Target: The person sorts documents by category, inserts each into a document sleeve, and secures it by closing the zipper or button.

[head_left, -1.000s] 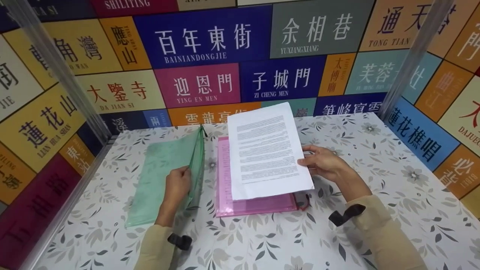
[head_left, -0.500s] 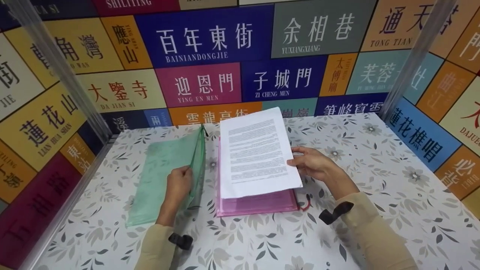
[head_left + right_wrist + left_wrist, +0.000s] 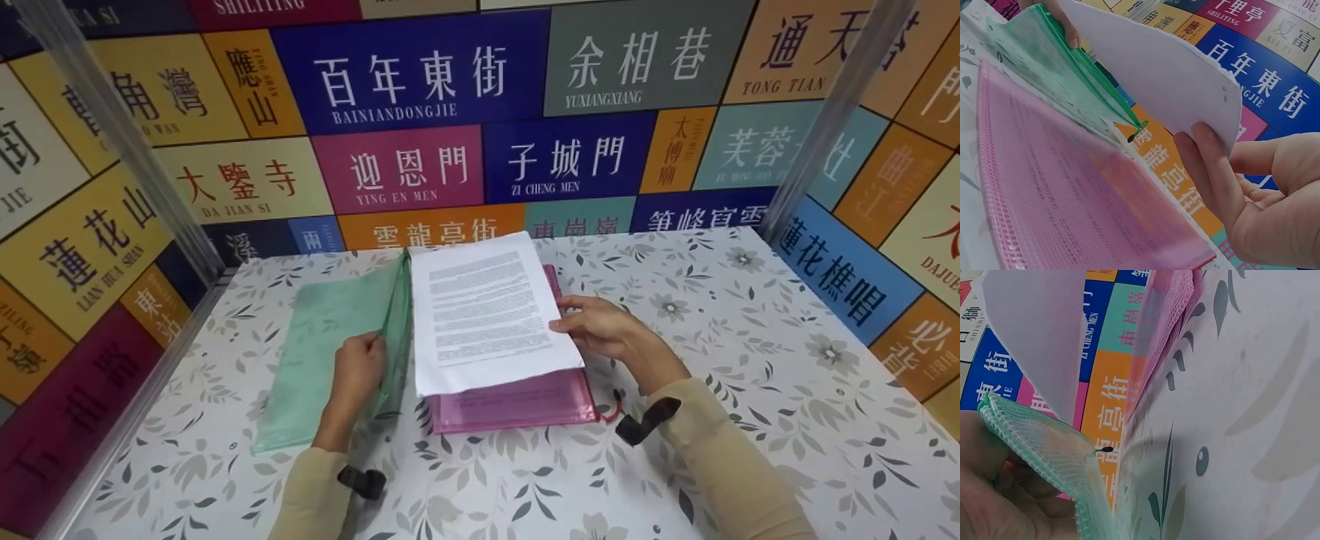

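Printed white paper (image 3: 487, 307) hangs tilted over the pink zip folder, its right edge pinched between thumb and fingers of my right hand (image 3: 604, 330). Its left edge comes right up to the mouth of a green mesh zip folder (image 3: 322, 337). My left hand (image 3: 360, 367) grips that folder's near layer at the opening, holding the mouth apart. In the left wrist view the green mesh edge (image 3: 1033, 439) sits between thumb and fingers, with a gap beside it. The right wrist view shows the back of the paper (image 3: 1157, 67).
A pink mesh zip folder (image 3: 517, 409) with printed sheets inside lies flat under the paper, a red cord (image 3: 615, 409) at its right corner. The floral tablecloth (image 3: 750, 375) runs back to a wall of coloured signs (image 3: 405, 75). Clear posts (image 3: 840, 105) stand at both back corners.
My right hand has carried the paper leftward and slightly down, from above the pink folder to the green folder's opening. The left hand keeps its grip in the same place.
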`<state>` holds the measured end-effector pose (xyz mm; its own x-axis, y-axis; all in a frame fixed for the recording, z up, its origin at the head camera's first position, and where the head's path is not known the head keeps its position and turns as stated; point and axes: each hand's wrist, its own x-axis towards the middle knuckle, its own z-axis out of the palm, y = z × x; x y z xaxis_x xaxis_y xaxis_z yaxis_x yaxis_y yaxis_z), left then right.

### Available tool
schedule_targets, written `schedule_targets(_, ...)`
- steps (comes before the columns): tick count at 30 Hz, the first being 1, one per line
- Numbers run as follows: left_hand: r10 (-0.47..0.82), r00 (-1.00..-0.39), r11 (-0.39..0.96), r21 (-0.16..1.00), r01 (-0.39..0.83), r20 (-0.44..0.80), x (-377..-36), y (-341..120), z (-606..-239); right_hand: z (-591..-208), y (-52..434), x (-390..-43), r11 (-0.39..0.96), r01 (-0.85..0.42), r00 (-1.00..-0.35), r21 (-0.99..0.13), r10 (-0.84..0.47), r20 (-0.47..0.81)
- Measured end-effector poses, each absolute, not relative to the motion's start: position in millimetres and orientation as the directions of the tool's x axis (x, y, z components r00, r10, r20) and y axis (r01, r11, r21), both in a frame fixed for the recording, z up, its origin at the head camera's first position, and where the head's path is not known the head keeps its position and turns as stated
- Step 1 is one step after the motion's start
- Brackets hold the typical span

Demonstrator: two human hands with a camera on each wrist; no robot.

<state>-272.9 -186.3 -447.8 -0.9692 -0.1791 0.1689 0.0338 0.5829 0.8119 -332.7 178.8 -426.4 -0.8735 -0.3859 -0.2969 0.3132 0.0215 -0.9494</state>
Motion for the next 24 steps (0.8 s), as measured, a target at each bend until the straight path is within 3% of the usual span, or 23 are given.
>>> schedule_targets(15, -0.160, -0.971, 0.565, 0.823, 0.057, 0.177, -271, -187, -448, -430, 162, -340, 0.028, 0.377, -0.849, -0.926, -0.389, -0.358)
schedule_targets(24, -0.195, -0.971, 0.591, 0.807, -0.002, 0.140, -273, -188, -447, -434, 167, -341, 0.022, 0.381, -0.838, -0.924, -0.413, -0.356)
